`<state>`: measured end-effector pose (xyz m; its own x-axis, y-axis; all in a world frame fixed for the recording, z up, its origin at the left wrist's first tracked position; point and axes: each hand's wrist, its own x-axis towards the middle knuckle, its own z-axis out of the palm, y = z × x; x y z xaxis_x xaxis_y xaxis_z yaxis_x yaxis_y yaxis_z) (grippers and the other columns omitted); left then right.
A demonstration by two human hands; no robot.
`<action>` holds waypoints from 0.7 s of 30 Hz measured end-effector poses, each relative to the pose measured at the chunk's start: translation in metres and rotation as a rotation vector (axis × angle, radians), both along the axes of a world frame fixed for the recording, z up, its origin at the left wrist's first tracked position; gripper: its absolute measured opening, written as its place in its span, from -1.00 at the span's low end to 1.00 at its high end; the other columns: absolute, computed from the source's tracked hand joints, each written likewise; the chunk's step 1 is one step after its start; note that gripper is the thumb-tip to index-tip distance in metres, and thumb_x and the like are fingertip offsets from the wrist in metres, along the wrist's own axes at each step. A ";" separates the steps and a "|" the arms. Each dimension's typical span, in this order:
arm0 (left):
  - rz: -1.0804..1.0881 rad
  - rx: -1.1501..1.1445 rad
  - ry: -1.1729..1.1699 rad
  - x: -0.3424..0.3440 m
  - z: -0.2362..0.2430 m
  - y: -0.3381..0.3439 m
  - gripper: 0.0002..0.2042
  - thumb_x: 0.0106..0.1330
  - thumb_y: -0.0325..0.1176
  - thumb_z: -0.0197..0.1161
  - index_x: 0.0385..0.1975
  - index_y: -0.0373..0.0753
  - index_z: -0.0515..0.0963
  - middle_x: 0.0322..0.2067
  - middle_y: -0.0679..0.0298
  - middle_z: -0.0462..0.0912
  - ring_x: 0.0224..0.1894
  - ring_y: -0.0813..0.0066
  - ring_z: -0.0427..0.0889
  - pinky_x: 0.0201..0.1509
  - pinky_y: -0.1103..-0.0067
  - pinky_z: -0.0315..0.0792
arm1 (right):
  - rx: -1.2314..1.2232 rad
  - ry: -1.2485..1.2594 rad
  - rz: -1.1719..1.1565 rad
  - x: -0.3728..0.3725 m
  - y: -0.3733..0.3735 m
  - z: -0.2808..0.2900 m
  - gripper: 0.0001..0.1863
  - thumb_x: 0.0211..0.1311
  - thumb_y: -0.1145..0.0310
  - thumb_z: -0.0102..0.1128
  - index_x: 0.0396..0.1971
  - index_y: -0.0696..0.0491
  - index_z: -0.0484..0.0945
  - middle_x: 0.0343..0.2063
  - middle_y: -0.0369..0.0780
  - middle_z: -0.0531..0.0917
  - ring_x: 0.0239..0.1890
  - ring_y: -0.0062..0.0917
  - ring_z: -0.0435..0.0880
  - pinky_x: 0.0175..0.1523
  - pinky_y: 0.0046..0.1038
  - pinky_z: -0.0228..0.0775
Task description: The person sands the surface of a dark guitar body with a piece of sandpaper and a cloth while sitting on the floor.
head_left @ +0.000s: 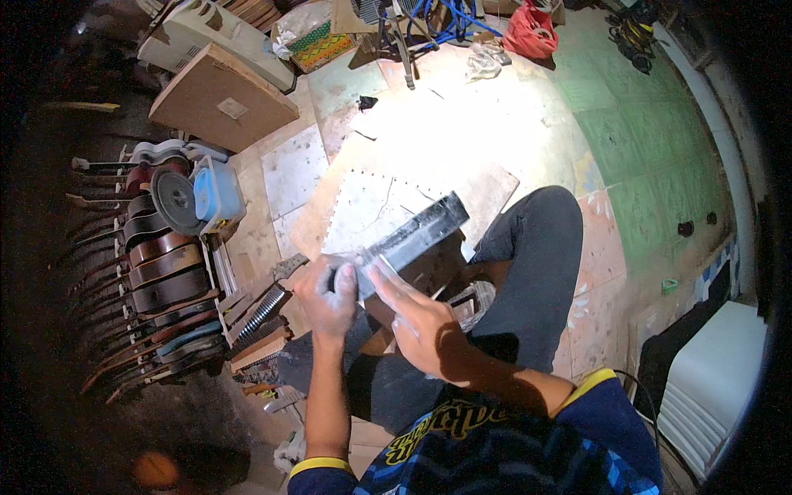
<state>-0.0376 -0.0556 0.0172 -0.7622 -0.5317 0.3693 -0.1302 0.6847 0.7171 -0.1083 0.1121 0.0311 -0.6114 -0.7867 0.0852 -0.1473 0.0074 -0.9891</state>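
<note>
A long, flat, dark bar (425,224) with whitish dust along its face slants up to the right over my lap. My left hand (328,290) is closed around its lower end, thumb on top. My right hand (419,322) meets the bar just beside it, fingers close together and pressed to its face. A pale, blurred edge shows at the right fingertips; what lies under them is hidden. White powder coats both hands. Below the bar, a whitish sheet (359,206) with a row of dark marks along its edge rests on a brown board (318,216).
Several curved pieces (169,285) hang in a row at the left, beside a clear tub with a blue lid (216,194). A coiled spring (262,313) and tools lie near my left knee. A cardboard box (223,103), a red bag (530,33) and a white stool (714,379) stand around.
</note>
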 end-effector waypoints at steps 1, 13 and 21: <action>0.014 0.007 0.040 -0.001 0.000 0.005 -0.72 0.36 -0.25 0.24 -0.44 -0.37 0.59 -0.59 0.12 0.57 -0.56 0.36 0.56 -0.40 0.46 0.41 | 0.032 0.038 0.001 0.000 0.000 0.000 -0.24 0.17 0.72 -0.09 0.46 0.08 0.23 0.39 0.09 0.33 0.38 -0.08 0.41 0.40 -0.29 0.35; 0.056 0.132 -0.051 -0.008 0.000 -0.013 -0.71 0.37 -0.25 0.22 -0.45 -0.38 0.58 -0.59 0.12 0.57 -0.55 0.37 0.57 -0.40 0.46 0.39 | 0.010 -0.016 -0.048 -0.003 -0.012 0.002 -0.23 0.14 0.71 -0.06 0.44 0.05 0.27 0.39 0.05 0.36 0.39 -0.10 0.40 0.45 -0.29 0.26; 0.130 0.061 0.020 -0.021 0.007 -0.012 -0.86 0.40 -0.48 0.19 -0.20 -0.39 0.65 -0.32 0.12 0.73 -0.29 0.34 0.70 -0.13 0.50 0.53 | -0.021 -0.676 -0.263 -0.031 0.050 0.004 -0.64 0.23 0.70 0.01 0.02 0.15 0.44 -0.24 -0.21 0.63 -0.40 -0.71 0.62 -0.34 -0.60 0.52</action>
